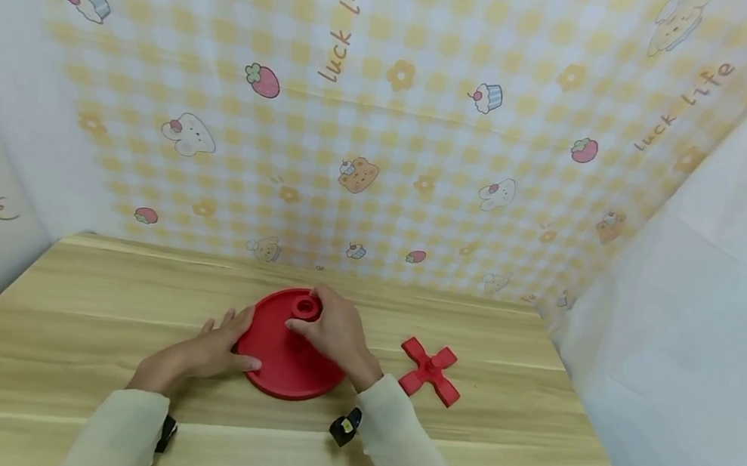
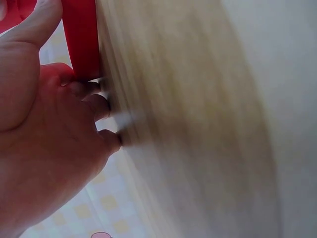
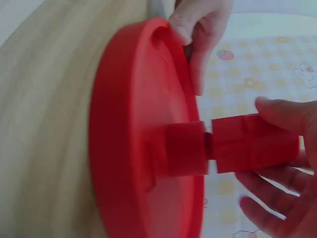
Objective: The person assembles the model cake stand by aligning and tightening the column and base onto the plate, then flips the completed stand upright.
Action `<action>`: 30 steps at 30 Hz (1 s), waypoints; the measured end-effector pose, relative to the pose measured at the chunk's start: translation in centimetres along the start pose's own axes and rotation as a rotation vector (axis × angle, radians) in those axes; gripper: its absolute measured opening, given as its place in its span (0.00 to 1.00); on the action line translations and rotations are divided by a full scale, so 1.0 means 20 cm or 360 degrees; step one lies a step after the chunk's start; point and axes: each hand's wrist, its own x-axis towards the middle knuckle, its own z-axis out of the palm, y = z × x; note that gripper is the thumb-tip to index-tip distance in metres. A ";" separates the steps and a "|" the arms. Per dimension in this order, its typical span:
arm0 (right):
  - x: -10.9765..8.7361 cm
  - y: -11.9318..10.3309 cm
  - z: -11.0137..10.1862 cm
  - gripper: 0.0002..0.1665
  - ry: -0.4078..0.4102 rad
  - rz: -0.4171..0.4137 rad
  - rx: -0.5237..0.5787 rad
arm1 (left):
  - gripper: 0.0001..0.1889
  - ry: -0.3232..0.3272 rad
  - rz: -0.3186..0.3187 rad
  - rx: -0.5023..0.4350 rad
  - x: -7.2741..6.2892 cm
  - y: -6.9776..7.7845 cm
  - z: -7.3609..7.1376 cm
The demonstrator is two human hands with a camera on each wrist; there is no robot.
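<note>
A round red dish [image 1: 272,351] with a raised rim lies on the table. My left hand [image 1: 213,353] grips its left edge, thumb over the rim and other fingers low along the outside, close to the tabletop. From the dish's middle rises a short red post [image 3: 185,149], seen in the right wrist view. In line above it, a red block-like piece [image 3: 255,144] is held between the thumb and fingers of my right hand [image 1: 339,332]. A narrow red neck shows between piece and post. The head view shows a round hole in the piece's top.
To the right of the dish lies a red cross-shaped part [image 1: 431,368] with a small peg at its centre. The wood-grain table [image 1: 100,295] meets a yellow checked cloth [image 1: 314,143] at the back. A white sheet [image 1: 697,335] hangs along the right side.
</note>
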 end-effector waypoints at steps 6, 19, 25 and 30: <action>-0.03 -0.02 0.09 0.24 0.0171 0.0093 0.0001 | 0.57 0.0013 0.0001 -0.0006 -0.02 -0.03 0.01; -0.04 0.07 0.07 0.43 -0.0151 0.0075 0.0689 | 0.56 0.0005 0.0007 -0.0019 -0.03 -0.01 0.04; -0.01 0.10 -0.03 0.38 -0.0372 -0.0183 0.0754 | 0.56 -0.0012 0.0040 -0.0006 -0.04 0.00 0.01; 0.00 0.10 -0.05 0.35 -0.0420 -0.0266 0.0691 | 0.55 -0.0017 0.0039 0.0002 -0.03 0.01 -0.01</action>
